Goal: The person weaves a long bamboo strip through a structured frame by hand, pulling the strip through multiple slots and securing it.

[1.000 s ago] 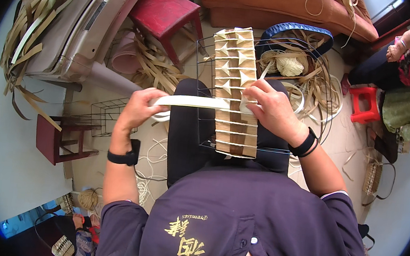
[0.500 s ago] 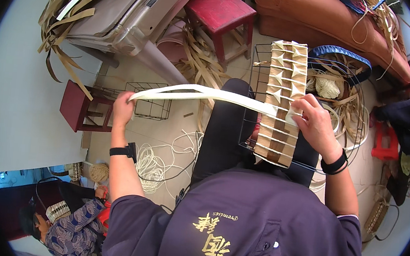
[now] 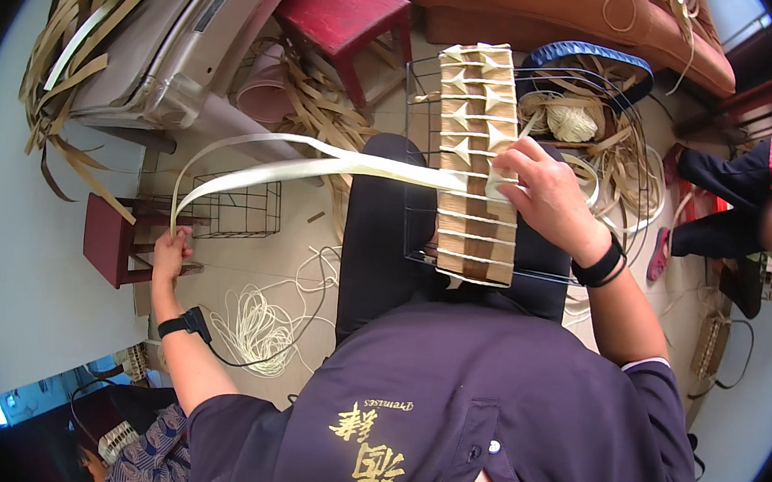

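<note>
Near: the woven panel (image 3: 472, 161) is seen upright at centre of the frame, over the dark-trousered legs (image 3: 378, 212); pale ties are run across its brown strips. The right hand (image 3: 552, 201) is bent at the panel's right edge, thumb and fingers pinched on a white fold (image 3: 497, 188). Should this pinch be loosened, the fold could be slipped and the weave slackened at that row.

The white strip (image 3: 291, 169) is stretched leftward from the panel in two bands, parted into an open loop. Its far end is held by the left hand (image 3: 171, 253), with fingers curled in; the exact grip is too small to be told. If pulled unevenly, the bands could be twisted or creased, and the panel dragged askew.

Lower: a black cable (image 3: 310, 315) is hung from the left wristband (image 3: 183, 322) near a loose pale cord heap (image 3: 256, 331); tangling could be caused by a low arm sweep.

Beyond: a wire crate (image 3: 241, 207) and a dark red stool (image 3: 107, 240) are set near the left hand, centre left. The loop could be snagged on either if dropped slack.
</note>
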Demonstrator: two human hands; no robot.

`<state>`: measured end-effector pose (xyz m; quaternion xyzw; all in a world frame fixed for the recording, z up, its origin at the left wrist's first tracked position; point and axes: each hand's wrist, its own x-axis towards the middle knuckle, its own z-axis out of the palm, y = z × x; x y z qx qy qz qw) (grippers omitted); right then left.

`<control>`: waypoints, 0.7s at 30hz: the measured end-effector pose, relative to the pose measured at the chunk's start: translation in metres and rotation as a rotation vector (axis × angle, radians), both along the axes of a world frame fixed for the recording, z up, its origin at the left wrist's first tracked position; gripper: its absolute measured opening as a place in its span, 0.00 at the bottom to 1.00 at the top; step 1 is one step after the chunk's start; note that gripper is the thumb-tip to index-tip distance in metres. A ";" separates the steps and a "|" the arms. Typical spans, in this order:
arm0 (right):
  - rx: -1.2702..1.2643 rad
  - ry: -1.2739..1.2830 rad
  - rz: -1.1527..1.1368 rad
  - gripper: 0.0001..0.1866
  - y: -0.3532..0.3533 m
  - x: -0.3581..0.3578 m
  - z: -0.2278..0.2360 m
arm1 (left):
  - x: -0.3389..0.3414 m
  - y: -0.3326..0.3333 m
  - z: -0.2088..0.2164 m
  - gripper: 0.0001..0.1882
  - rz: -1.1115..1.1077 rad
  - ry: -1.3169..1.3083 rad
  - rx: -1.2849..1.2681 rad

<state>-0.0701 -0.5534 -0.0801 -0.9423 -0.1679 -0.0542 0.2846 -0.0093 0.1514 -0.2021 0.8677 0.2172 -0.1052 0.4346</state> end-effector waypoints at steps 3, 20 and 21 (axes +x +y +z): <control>0.002 -0.034 0.007 0.16 -0.003 -0.001 -0.001 | -0.002 -0.064 0.029 0.19 -0.067 -0.061 -0.034; 0.004 -0.043 0.042 0.16 -0.001 0.000 -0.001 | 0.016 0.077 0.062 0.16 0.609 -0.637 -0.658; 0.002 -0.039 0.035 0.16 -0.002 0.000 -0.002 | 0.022 0.074 0.061 0.16 0.608 -0.636 -0.663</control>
